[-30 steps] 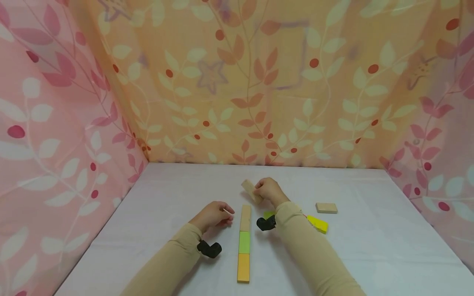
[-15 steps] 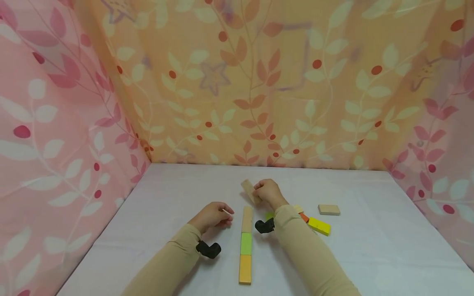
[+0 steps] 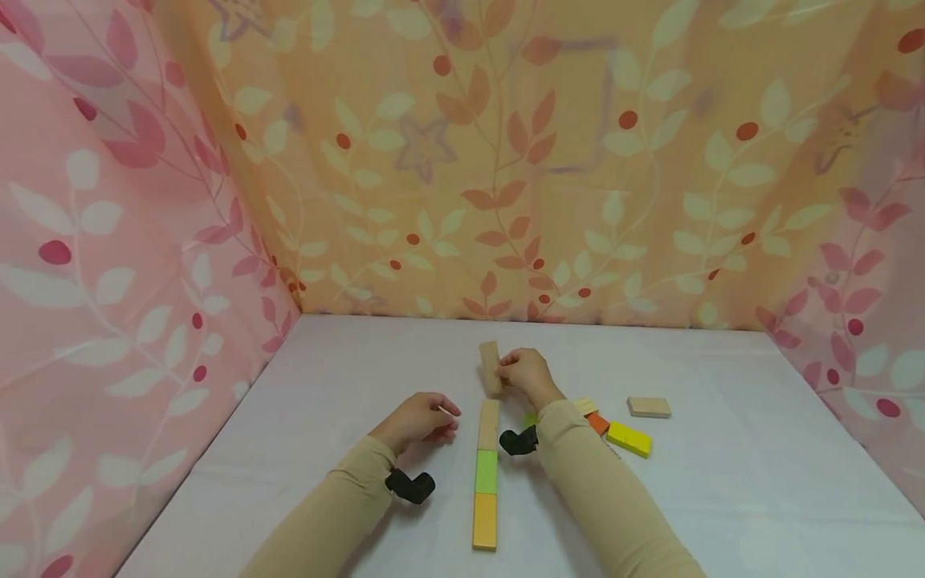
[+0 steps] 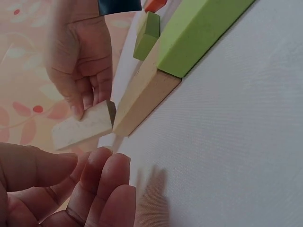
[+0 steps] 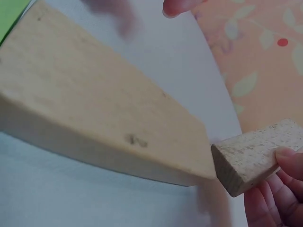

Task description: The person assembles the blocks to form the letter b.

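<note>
My right hand (image 3: 529, 376) pinched a pale, oblong wooden block (image 3: 490, 365) just beyond a line on the white table (image 3: 347, 361) – a plain wooden block (image 3: 488, 425), a light-green rectangular block (image 3: 486, 472) and an orange rectangular block (image 3: 485, 522), end to end. I couldn't tell whether its end touched the line. My left hand (image 3: 421, 419), fingers loosely bent, held nothing alongside.

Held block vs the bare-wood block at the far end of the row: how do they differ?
Grip: the held block is pinched by the right hand; no hand touches the row block.
Angle: the held block sits skewed to the row; the row block lines up with the green block.
Surface: the held block looks coarsely speckled; the row block looks smoother, with a dark mark.
Shared: both bare wood colour, oblong.
</note>
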Demonstrator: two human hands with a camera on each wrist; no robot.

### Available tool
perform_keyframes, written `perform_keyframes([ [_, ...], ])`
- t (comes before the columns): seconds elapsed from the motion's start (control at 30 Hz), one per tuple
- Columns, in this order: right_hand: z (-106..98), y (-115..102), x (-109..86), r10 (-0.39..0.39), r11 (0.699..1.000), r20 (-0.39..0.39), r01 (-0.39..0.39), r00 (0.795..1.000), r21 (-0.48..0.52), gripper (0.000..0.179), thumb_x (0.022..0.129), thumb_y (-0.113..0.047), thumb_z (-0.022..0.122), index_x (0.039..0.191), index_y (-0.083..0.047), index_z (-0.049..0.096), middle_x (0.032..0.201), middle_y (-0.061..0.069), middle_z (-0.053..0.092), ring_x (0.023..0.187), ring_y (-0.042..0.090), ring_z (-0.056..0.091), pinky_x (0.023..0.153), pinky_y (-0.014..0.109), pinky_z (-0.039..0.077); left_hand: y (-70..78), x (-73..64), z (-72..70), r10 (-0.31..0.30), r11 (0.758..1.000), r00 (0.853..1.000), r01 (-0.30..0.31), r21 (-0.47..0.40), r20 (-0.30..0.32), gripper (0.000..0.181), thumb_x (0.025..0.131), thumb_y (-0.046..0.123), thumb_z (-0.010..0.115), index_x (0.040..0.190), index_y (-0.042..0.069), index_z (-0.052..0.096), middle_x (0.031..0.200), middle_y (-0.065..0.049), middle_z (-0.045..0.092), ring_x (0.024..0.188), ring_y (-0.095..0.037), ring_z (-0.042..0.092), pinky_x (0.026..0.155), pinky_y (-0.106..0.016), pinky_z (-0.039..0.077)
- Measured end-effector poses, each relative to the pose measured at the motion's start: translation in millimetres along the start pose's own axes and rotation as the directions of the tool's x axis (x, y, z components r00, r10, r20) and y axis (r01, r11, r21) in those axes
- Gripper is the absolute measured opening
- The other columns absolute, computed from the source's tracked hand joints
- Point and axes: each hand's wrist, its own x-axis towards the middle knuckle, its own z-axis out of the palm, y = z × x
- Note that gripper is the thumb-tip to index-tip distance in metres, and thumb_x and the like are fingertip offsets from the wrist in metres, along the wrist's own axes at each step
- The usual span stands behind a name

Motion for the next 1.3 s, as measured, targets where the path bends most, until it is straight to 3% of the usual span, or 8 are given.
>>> perform_keyframes([
  [0.17,1,10,2.7,0.061,0.998,0.013,-0.061,0.998,-0.021,0.015,0.081,-0.01,0.068,0.091,0.0,0.064,0.086,0.008,0.062,0.073,0.016,0.055,0.062,0.025,0.045,-1.5,1.5,1.2,-0.013,1.0,1.0,0.013,0.023,-0.002,0.013,0.088,0.007,0.056,0.098,0.0,0.062,0.081,-0.01,0.064,0.067,-0.016,0.062,0.063,-0.027,0.051],
  [0.4,2,18,4.9,0.137,0.982,0.076,-0.146,0.988,0.121,0.024,0.082,-0.004,0.065,0.104,0.003,0.058,0.096,0.014,0.062,0.071,0.015,0.061,0.066,0.028,0.051,-0.9,-0.1,1.7,-0.038,0.999,0.999,0.038,0.035,-0.015,0.012,0.089,0.008,0.056,0.097,0.002,0.063,0.081,-0.009,0.064,0.069,-0.017,0.062,0.063,-0.028,0.051],
  [0.57,-1,14,5.7,0.119,0.993,0.09,-0.119,0.989,-0.01,0.05,0.081,-0.008,0.067,0.125,0.0,0.047,0.121,0.018,0.054,0.069,0.012,0.062,0.074,0.029,0.048,-0.8,0.6,2.0,-0.025,0.999,1.0,0.026,0.032,-0.012,0.013,0.088,0.008,0.055,0.097,0.001,0.063,0.081,-0.009,0.064,0.068,-0.017,0.063,0.062,-0.029,0.051],
  [0.63,-3,12,5.7,0.109,0.994,0.119,-0.107,0.987,-0.027,0.06,0.081,-0.007,0.067,0.133,-0.001,0.04,0.122,0.02,0.052,0.066,0.012,0.061,0.074,0.03,0.049,-1.1,1.2,2.4,-0.027,0.999,1.0,0.027,0.026,-0.01,0.013,0.088,0.008,0.055,0.097,0.001,0.062,0.081,-0.009,0.064,0.068,-0.017,0.062,0.062,-0.028,0.051],
  [0.83,-7,6,5.3,0.12,0.992,0.223,-0.122,0.968,-0.004,0.068,0.082,0.0,0.062,0.142,-0.006,0.028,0.101,0.018,0.057,0.067,0.015,0.057,0.064,0.031,0.053,-3.8,3.2,2.8,-0.032,0.999,0.999,0.032,0.025,-0.004,0.014,0.089,0.01,0.056,0.097,0.001,0.062,0.08,-0.008,0.065,0.068,-0.016,0.063,0.06,-0.027,0.05],
  [1.07,-10,3,9.2,0.113,0.981,0.236,-0.071,0.965,-0.179,0.063,0.083,-0.01,0.063,0.139,-0.009,0.035,0.089,0.011,0.061,0.063,0.015,0.055,0.061,0.026,0.046,-5.9,3.6,1.4,-0.039,0.998,0.999,0.039,0.04,-0.004,0.014,0.089,0.011,0.055,0.098,0.003,0.063,0.082,-0.008,0.065,0.069,-0.017,0.063,0.06,-0.027,0.05],
  [1.17,-5,5,11.2,0.114,0.986,0.257,-0.078,0.96,-0.145,0.063,0.084,-0.011,0.064,0.139,-0.01,0.035,0.073,0.009,0.062,0.056,0.013,0.054,0.053,0.024,0.043,-7.0,2.0,-0.5,-0.047,0.998,0.999,0.047,0.046,-0.008,0.014,0.089,0.012,0.055,0.097,0.003,0.063,0.081,-0.008,0.064,0.069,-0.017,0.062,0.061,-0.027,0.05],
  [1.3,-2,9,12.1,0.125,0.992,0.268,-0.11,0.955,-0.068,0.063,0.083,-0.01,0.065,0.139,-0.012,0.034,0.068,0.007,0.06,0.054,0.013,0.053,0.049,0.023,0.042,-6.1,1.5,0.8,-0.042,0.998,0.999,0.042,0.051,-0.006,0.015,0.09,0.014,0.054,0.096,0.004,0.063,0.081,-0.008,0.064,0.069,-0.018,0.062,0.061,-0.028,0.05],
])
